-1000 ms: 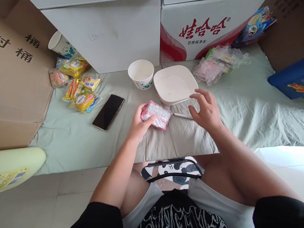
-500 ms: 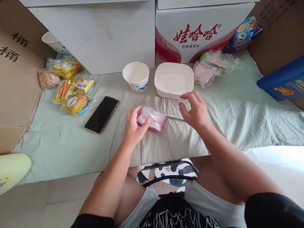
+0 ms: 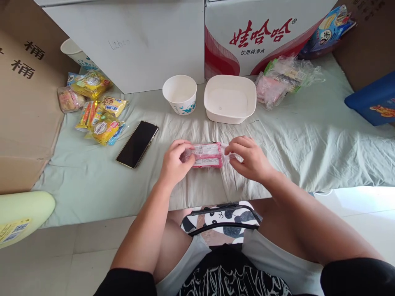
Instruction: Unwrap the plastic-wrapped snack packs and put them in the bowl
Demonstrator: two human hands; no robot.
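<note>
A flat pink packet (image 3: pixel 207 156) with white printed labels lies low over the cloth, with clear plastic film around it. My left hand (image 3: pixel 178 161) grips its left end, thumb on top and fingers behind. At the right end, the fingers of my right hand (image 3: pixel 247 159) are closed on the loose clear film (image 3: pixel 226 153), which stretches out from the packet. Behind my hands stand a white paper bowl (image 3: pixel 180 95) with a blue-green print and a rounded rectangular white container (image 3: pixel 230 98). No contents show in either one.
A phone (image 3: pixel 137 144) lies left of my left hand. Several wrapped snacks (image 3: pixel 103 119) are piled farther left. Crumpled plastic wrappers (image 3: pixel 282 82) sit right of the container. White boxes (image 3: pixel 129 49) rise at the back. A blue box (image 3: pixel 373 100) stands far right, a pale green object (image 3: pixel 27 213) far left.
My right hand has come down from near the container's front edge and taken hold of the film at the packet's right end. The packet's printed labels now show more clearly.
</note>
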